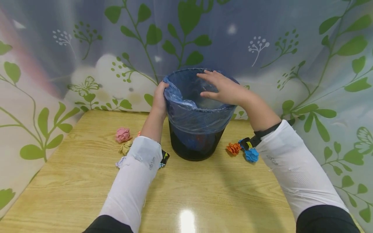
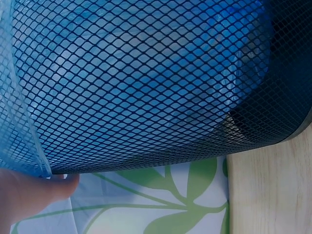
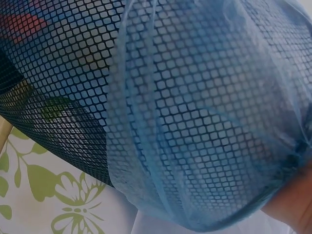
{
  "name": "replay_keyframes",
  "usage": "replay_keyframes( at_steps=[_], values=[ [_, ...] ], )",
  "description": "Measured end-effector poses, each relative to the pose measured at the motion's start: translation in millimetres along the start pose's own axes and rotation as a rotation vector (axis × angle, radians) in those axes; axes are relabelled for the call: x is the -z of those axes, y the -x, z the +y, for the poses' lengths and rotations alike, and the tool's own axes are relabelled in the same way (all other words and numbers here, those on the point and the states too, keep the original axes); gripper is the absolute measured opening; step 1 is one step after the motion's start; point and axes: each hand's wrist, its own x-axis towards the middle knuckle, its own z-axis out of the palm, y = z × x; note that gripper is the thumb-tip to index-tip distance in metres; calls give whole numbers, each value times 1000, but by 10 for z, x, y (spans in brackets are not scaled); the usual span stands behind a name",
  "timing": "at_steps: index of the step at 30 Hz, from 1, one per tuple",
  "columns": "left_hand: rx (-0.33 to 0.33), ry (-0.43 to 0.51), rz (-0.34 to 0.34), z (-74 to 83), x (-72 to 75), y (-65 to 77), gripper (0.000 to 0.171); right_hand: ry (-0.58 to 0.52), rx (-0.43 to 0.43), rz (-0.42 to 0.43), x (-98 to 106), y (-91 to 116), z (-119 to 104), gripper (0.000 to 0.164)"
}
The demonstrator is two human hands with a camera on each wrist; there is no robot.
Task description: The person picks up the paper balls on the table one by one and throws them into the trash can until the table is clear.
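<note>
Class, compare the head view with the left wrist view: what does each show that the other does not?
Only the head view shows the right hand, the crumpled balls on the table and the white sleeves.
Only the left wrist view shows the diamond mesh distinctly.
Both show the bin, blue bag, left hand, table and leaf-print backdrop.

No word, brand or number can be read for certain. The left sleeve (image 1: pixel 131 184), white, bears a short grey line of lettering (image 1: pixel 152 162) near its cuff (too blurred to make out). The right sleeve (image 1: pixel 300 174), also white, bears a similar small grey mark (image 1: pixel 272 159) near its cuff, and its characters are just as unclear. A black device at the left wrist (image 1: pixel 165 158) and another at the right (image 1: pixel 254 141) each show a yellow patch, too small to tell whether writing stands on it.
</note>
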Motion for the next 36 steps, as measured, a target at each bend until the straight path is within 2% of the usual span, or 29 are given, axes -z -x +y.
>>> replay_keyframes(
  at_steps=[4, 12, 20, 24, 31, 36],
  values=[
    [-4, 22, 0, -20, 31, 6, 43, -14, -51, 94, -13, 22, -14, 80],
    [38, 27, 11, -44, 39, 41, 52, -28, -133, 242, -25, 209, 65, 79],
    [7, -4, 11, -26, 20, 0, 49, -32, -140, 297, 47, 493, 154, 78],
    [-5, -29, 15, -25, 13, -6, 50, -44, -170, 312, 46, 647, 221, 77],
    [10, -48, 20, -30, 24, 20, 53, -100, -266, 363, -102, 909, 408, 77],
    [-18, -48, 23, -3, 20, 12, 44, -129, -297, 396, -210, 1069, 532, 76]
  ],
)
